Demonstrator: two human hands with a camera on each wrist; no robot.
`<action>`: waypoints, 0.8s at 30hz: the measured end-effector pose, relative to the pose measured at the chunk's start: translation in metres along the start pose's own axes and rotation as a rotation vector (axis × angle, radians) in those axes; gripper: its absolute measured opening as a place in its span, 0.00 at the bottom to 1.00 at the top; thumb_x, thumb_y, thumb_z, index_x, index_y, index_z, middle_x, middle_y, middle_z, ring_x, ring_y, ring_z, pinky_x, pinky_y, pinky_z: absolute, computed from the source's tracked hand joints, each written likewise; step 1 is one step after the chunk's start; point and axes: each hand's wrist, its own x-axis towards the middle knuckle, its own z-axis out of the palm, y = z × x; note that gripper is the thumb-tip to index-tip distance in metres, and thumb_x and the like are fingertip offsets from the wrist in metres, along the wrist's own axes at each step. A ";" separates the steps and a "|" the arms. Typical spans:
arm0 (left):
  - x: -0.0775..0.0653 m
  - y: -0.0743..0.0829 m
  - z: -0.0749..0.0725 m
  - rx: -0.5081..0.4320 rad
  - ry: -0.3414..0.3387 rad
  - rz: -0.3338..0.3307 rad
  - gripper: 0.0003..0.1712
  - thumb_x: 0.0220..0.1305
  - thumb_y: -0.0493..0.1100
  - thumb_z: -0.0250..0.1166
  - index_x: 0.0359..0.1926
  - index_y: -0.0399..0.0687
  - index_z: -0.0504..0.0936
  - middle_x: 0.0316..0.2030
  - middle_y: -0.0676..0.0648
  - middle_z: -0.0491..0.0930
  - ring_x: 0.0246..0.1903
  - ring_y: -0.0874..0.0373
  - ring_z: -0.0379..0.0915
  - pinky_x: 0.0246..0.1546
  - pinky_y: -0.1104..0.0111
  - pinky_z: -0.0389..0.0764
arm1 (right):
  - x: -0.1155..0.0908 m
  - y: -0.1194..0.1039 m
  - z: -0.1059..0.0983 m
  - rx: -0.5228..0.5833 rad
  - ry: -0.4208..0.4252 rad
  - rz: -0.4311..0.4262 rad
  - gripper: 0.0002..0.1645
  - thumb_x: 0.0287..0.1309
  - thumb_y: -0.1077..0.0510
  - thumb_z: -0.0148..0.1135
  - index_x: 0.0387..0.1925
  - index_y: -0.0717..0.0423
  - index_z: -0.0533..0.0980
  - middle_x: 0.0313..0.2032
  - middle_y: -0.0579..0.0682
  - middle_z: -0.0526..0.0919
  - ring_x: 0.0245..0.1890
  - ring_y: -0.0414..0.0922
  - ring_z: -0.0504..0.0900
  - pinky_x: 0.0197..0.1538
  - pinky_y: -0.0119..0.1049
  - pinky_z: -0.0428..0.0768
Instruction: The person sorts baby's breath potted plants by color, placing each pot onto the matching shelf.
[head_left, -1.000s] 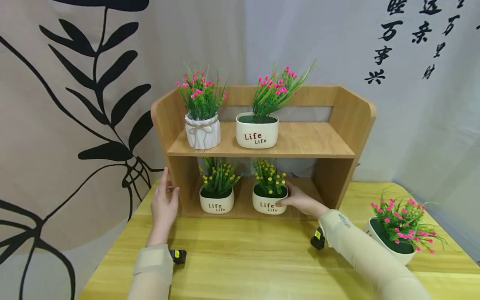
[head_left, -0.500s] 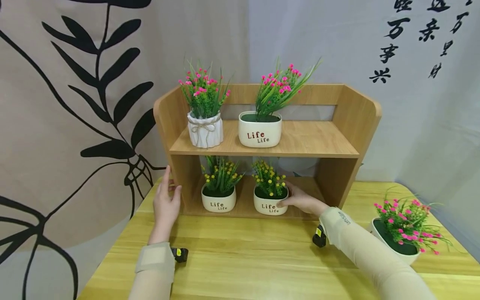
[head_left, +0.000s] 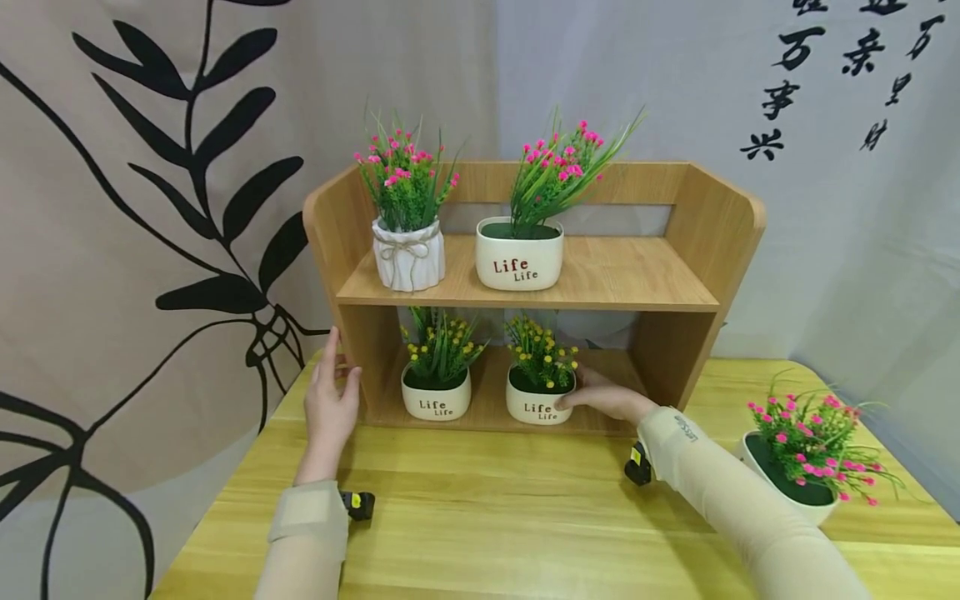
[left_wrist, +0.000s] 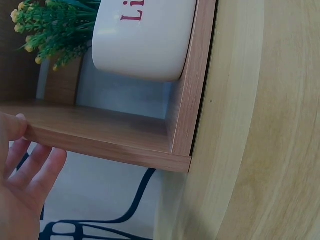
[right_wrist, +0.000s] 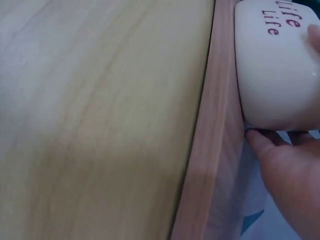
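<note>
A two-tier wooden shelf (head_left: 630, 271) stands on the table. My left hand (head_left: 330, 404) holds its left side panel, thumb at the front edge and fingers along the outer face, as the left wrist view shows. On the lower tier, my right hand (head_left: 606, 397) grips the right end of a cream "Life" pot (head_left: 538, 407) with yellow flowers, thumb at the front and fingers behind. The pot's base sits on the bottom board (right_wrist: 212, 130) in the right wrist view. A matching yellow-flowered pot (head_left: 437, 403) stands to its left.
Up on the top tier are a white pot with a twine bow (head_left: 408, 258) and a cream pot (head_left: 519, 257), both with pink flowers. Another pink-flowered pot (head_left: 787, 492) stands on the table (head_left: 480, 517) at right, beside my right sleeve. A printed curtain (head_left: 390, 58) hangs behind.
The head view has shifted slightly. Both hands keep their places on the shelf and the pot, and the pot's position barely differs.
</note>
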 end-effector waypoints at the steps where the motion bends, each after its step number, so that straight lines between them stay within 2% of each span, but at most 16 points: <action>1: 0.000 0.000 0.000 -0.001 0.002 0.002 0.45 0.66 0.30 0.60 0.75 0.64 0.53 0.51 0.33 0.72 0.43 0.39 0.76 0.37 0.48 0.82 | -0.001 -0.001 -0.001 -0.008 -0.003 0.004 0.55 0.50 0.64 0.68 0.74 0.62 0.47 0.67 0.64 0.64 0.67 0.58 0.62 0.69 0.53 0.58; 8: 0.001 0.000 0.001 0.001 -0.001 0.009 0.45 0.66 0.30 0.60 0.75 0.64 0.53 0.52 0.33 0.72 0.43 0.40 0.76 0.37 0.48 0.82 | -0.010 -0.008 -0.004 -0.089 0.010 0.056 0.60 0.51 0.58 0.69 0.76 0.60 0.42 0.72 0.63 0.52 0.71 0.59 0.50 0.71 0.56 0.51; 13: 0.002 0.000 0.002 0.002 -0.010 0.001 0.45 0.66 0.31 0.60 0.76 0.66 0.52 0.51 0.33 0.72 0.43 0.40 0.76 0.37 0.48 0.82 | -0.022 -0.013 -0.007 -0.120 0.023 0.073 0.59 0.55 0.55 0.68 0.76 0.55 0.40 0.73 0.61 0.50 0.71 0.60 0.52 0.69 0.57 0.56; 18: 0.001 -0.001 0.001 0.004 -0.006 -0.009 0.46 0.66 0.30 0.60 0.76 0.67 0.51 0.52 0.33 0.72 0.44 0.39 0.75 0.38 0.48 0.82 | -0.043 -0.027 -0.012 -0.158 -0.015 0.020 0.54 0.60 0.56 0.65 0.76 0.55 0.41 0.74 0.61 0.47 0.71 0.62 0.50 0.68 0.59 0.57; 24: 0.001 -0.002 0.000 0.001 0.001 0.002 0.45 0.66 0.30 0.60 0.76 0.65 0.52 0.51 0.33 0.72 0.43 0.40 0.76 0.37 0.49 0.82 | -0.077 -0.055 -0.027 -0.352 -0.121 -0.080 0.48 0.60 0.58 0.65 0.74 0.62 0.51 0.72 0.64 0.52 0.70 0.66 0.52 0.66 0.65 0.57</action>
